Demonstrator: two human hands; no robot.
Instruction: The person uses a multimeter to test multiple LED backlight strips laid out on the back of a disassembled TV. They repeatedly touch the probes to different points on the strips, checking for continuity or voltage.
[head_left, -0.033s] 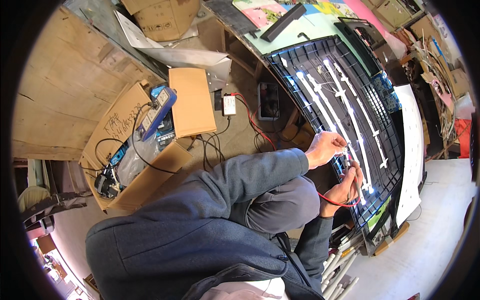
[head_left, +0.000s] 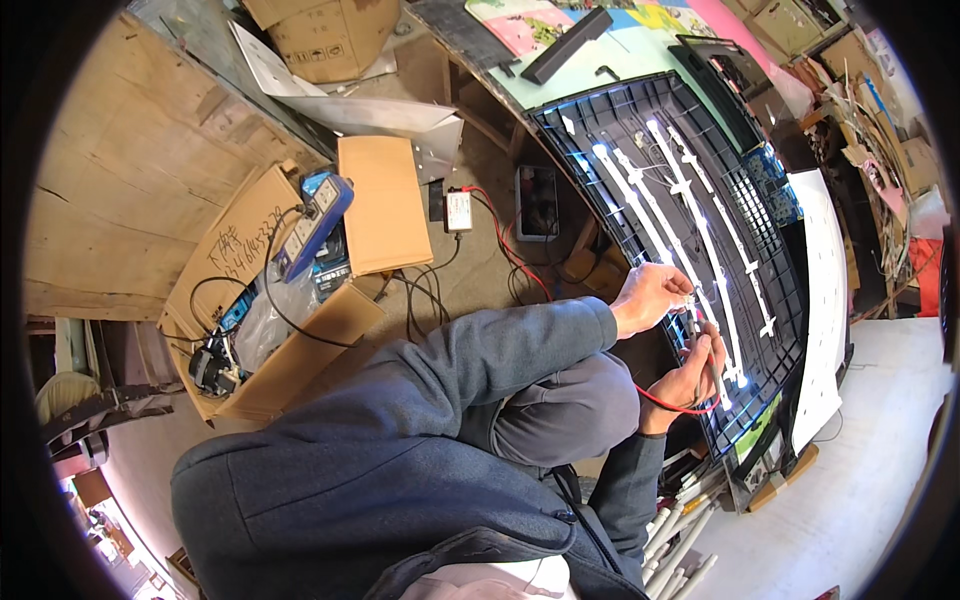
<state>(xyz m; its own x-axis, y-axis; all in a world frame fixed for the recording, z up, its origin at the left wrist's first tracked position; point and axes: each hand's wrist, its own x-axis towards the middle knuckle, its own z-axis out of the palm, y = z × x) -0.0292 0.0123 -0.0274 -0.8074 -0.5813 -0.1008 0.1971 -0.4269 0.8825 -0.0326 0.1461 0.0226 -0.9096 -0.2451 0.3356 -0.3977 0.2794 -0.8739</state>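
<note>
A black ribbed plastic panel (head_left: 780, 262), like a television back cover, carries several white LED strips (head_left: 655, 228), some with glowing lamps. At its near left side, my left hand (head_left: 652, 299) is closed in a pinch by one strip; what its fingertips hold is too small to make out. Just below and to the right, my right hand (head_left: 685, 378) grips a slim test probe (head_left: 714, 380). From that probe a red lead (head_left: 670, 405) loops under the hand. Both hands' fingertips come close together over the lit strip, and they hide the probe's tip.
An open cardboard box (head_left: 385, 205) on the floor at left holds a blue power strip (head_left: 312, 228) and cables. Beside it lies a small white adapter (head_left: 458, 211) with red and black wires. White sheeting (head_left: 815, 310) stands right of the panel; white tubes (head_left: 690, 575) lie below.
</note>
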